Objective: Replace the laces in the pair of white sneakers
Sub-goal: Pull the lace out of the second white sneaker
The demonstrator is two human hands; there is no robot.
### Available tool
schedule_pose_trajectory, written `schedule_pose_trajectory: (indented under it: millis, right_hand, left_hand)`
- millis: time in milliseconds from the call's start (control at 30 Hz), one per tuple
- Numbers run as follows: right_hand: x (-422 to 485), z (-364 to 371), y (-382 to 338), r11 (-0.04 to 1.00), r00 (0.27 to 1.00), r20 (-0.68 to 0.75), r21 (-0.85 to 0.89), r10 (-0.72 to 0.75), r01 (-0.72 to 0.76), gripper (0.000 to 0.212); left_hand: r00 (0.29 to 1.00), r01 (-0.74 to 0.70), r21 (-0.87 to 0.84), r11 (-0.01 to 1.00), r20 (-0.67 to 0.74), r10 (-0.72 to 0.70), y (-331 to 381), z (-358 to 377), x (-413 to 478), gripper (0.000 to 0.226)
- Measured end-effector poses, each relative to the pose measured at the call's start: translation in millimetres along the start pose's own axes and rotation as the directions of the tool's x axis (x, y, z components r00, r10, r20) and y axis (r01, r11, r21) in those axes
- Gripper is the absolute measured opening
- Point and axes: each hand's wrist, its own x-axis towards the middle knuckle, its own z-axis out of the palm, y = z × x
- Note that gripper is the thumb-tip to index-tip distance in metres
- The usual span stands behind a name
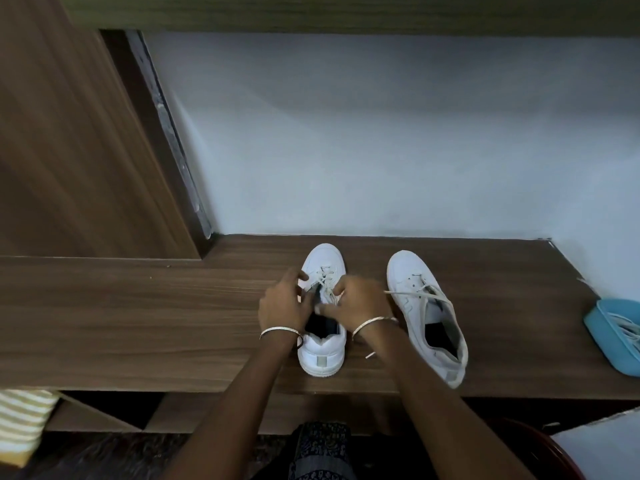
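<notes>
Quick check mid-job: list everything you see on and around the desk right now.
worked sneaker: one, white, desk centre, under both hands
second sneaker: one, white, to its right, its lace loosened
tray: one, blue, desk's right edge, holding whitish spare laces
desk: one, brown wood, against white wall
striped cloth: one, beige and white, lower left
bangles: two, silvery, one per wrist
left hand: holds worked sneaker's eyelet flap
right hand: pinches its lace
</notes>
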Motion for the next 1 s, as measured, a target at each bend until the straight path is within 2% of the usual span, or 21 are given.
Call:
schedule_pose_trajectory:
  millis: [67,167,233,400,467,567,667,733,800,933,1000]
  right_hand:
    - [-1.9,19.4,-1.3,0.993,0.999,-0.043,-0.118,-0.004,-0.001,0.042]
    - [-3.6,30.6,4.0,0.987,0.989,-0.149,-0.155,0.019,-0.042,0.024]
    - [-3.5,33.0,8.6,0.986,0.986,-0.168,-0.163,0.017,-0.045,0.02]
    - [0.1,34.1,16.4,0.994,0.983,-0.18,-0.098,0.033,-0.051,0.016]
    - [-1.0,37.2,17.2,0.995,0.979,-0.201,-0.083,0.036,-0.054,0.016]
    - [-4.7,44.3,15.6,0.992,0.967,-0.251,-0.104,0.038,-0.065,0.018]
    - [-6.3,49.3,13.9,0.99,0.959,-0.28,-0.108,0.052,-0.085,0.019]
    - [-6.6,50.4,13.7,0.989,0.957,-0.279,-0.107,0.073,-0.107,0.02]
    - [-7.0,50.8,13.9,0.987,0.955,-0.283,-0.113,0.083,-0.119,0.021]
    - [-7.7,52.1,12.8,0.986,0.951,-0.297,-0.108,0.089,-0.126,0.018]
    - [-6.9,53.7,11.3,0.983,0.951,-0.296,-0.132,0.086,-0.13,0.017]
  left_hand:
    - [0.991,-0.128,0.123,0.984,0.045,0.123,2.0,2.5,8.6,0.027]
    - [0.964,-0.257,0.276,0.926,0.146,0.224,7.1,5.5,21.8,0.029]
    - [0.954,-0.288,0.323,0.902,0.176,0.241,10.9,6.9,27.1,0.025]
    - [0.956,-0.292,0.319,0.902,0.104,0.273,7.8,10.0,31.7,0.016]
    - [0.974,-0.227,0.189,0.955,0.029,0.225,0.4,13.6,30.4,0.017]
    - [0.996,-0.094,-0.159,0.983,-0.025,0.091,-8.7,19.1,25.6,0.017]
    - [1.0,0.001,-0.568,0.823,0.008,0.005,-2.0,19.4,22.1,0.01]
    - [0.998,0.043,-0.704,0.709,-0.007,-0.068,5.6,15.9,21.7,0.01]
    - [0.989,0.059,-0.799,0.599,-0.036,-0.146,12.6,7.3,25.9,0.014]
    - [0.975,0.014,-0.878,0.479,-0.095,-0.203,16.6,-24.9,41.0,0.02]
    - [0.967,0.02,-0.921,0.39,-0.08,-0.24,13.5,-35.8,43.4,0.022]
